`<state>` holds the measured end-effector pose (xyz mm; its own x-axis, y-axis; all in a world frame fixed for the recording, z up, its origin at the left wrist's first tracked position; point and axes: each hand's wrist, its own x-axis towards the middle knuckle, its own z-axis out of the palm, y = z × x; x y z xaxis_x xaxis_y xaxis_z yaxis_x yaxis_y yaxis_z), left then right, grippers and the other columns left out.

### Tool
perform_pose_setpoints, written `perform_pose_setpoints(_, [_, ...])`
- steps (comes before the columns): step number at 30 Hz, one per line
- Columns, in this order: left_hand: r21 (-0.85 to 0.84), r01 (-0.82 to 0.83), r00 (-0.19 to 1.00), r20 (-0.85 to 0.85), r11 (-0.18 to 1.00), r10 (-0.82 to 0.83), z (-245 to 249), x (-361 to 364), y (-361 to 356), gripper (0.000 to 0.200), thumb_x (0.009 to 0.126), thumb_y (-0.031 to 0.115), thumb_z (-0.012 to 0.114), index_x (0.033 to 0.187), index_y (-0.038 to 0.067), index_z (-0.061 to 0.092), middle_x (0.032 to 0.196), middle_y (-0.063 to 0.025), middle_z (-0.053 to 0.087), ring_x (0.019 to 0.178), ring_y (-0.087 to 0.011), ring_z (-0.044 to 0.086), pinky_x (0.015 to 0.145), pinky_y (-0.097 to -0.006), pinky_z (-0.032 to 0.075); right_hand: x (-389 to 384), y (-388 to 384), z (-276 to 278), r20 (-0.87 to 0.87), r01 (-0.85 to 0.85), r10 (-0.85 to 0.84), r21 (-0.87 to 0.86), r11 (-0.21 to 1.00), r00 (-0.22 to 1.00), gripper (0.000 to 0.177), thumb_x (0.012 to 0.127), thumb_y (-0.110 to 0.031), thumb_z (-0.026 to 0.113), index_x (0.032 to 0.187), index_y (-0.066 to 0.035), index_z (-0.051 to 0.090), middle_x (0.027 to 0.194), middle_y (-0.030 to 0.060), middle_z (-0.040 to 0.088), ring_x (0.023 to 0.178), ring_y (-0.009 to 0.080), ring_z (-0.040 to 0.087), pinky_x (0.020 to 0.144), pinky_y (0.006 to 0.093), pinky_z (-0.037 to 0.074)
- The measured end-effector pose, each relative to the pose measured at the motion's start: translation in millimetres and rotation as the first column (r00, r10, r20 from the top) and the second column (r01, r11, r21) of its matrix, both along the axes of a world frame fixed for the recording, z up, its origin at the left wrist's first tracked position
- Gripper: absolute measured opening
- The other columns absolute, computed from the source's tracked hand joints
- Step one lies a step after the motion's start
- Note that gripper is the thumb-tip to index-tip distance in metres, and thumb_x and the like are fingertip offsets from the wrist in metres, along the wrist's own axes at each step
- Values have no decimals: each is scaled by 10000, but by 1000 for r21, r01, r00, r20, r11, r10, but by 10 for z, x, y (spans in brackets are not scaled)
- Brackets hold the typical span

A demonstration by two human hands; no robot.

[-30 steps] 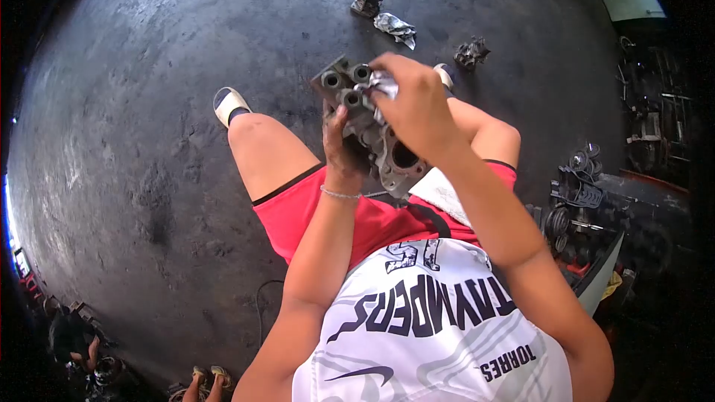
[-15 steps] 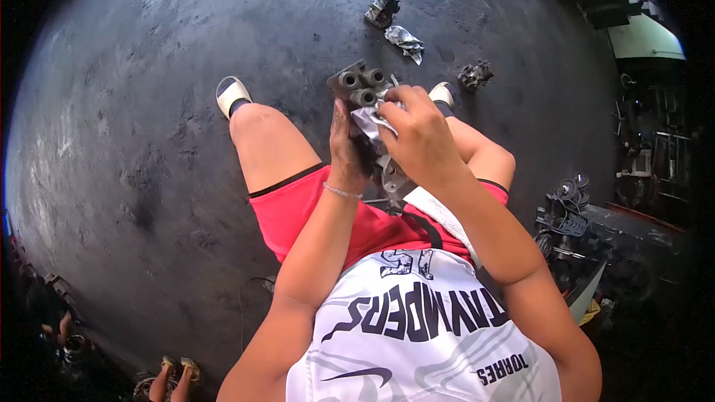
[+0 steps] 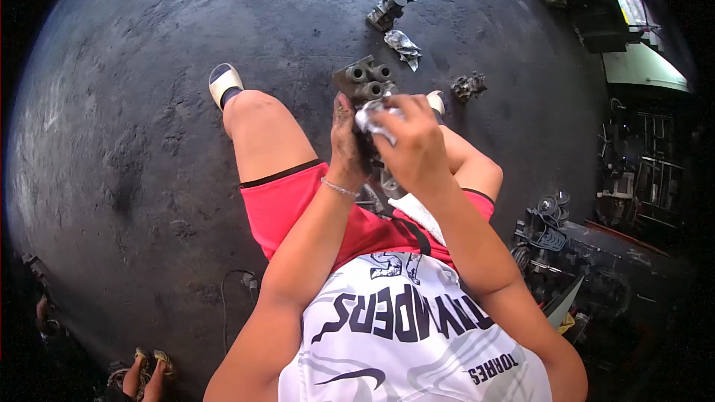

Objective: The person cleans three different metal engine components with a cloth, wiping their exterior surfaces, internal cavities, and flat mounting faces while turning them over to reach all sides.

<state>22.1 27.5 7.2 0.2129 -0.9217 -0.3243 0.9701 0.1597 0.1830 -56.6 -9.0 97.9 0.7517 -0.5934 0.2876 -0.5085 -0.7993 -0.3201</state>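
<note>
A dark metal part [image 3: 359,76] with several round tube ends at its top is held upright between my knees. My left hand [image 3: 345,145] grips its left side, with smudged fingers along the metal. My right hand [image 3: 411,141] pinches a crumpled white cloth [image 3: 377,117] against the part's front, just below the tube ends. The lower body of the part is partly hidden behind my right hand.
On the dark floor ahead lie a metal component [image 3: 387,13], a crumpled rag [image 3: 404,49] and another metal piece [image 3: 468,86]. Machine parts [image 3: 547,227] stand at the right. A person's feet [image 3: 153,359] show at the lower left, near a cable [image 3: 225,305].
My right hand has shifted slightly with the cloth, which is now more bunched up. The whole view has moved a little, and the part sits slightly higher in it.
</note>
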Motion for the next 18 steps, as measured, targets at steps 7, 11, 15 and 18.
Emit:
perform_pose_setpoints(7, [31,-13,1000,-13,999,13,-17,0,-32,472,911,493,388,1211,130,407,1098,-70,553,944,-197,575,780,-352,501,60,-221,24,145,129,-217,457,880,965,183,654,-73,638,827,-14,659,849,169,597,750,300,595,660,340,464])
perform_pose_setpoints(11, [-21,83,995,-50,996,-84,134,82,41,583,883,568,372,1209,95,472,1107,-91,571,984,-224,574,822,-375,485,-103,-574,114,-130,321,-312,636,702,941,183,681,-57,604,848,19,601,730,123,589,674,192,571,640,293,442])
perform_pose_setpoints(15, [-98,55,980,-187,994,-72,74,127,8,598,887,548,358,1210,61,482,1167,-123,552,1014,-266,564,894,-415,449,-401,-637,-255,253,-83,-215,806,586,943,205,690,-21,566,891,12,538,848,88,579,830,165,556,748,256,421])
perform_pose_setpoints(18, [-192,-37,986,-165,981,5,-180,135,2,554,881,494,383,1219,65,475,1168,-124,543,1032,-285,555,896,-421,454,-380,-373,-90,322,-100,-149,642,761,935,234,683,14,534,917,11,549,908,98,568,866,212,561,788,270,419])
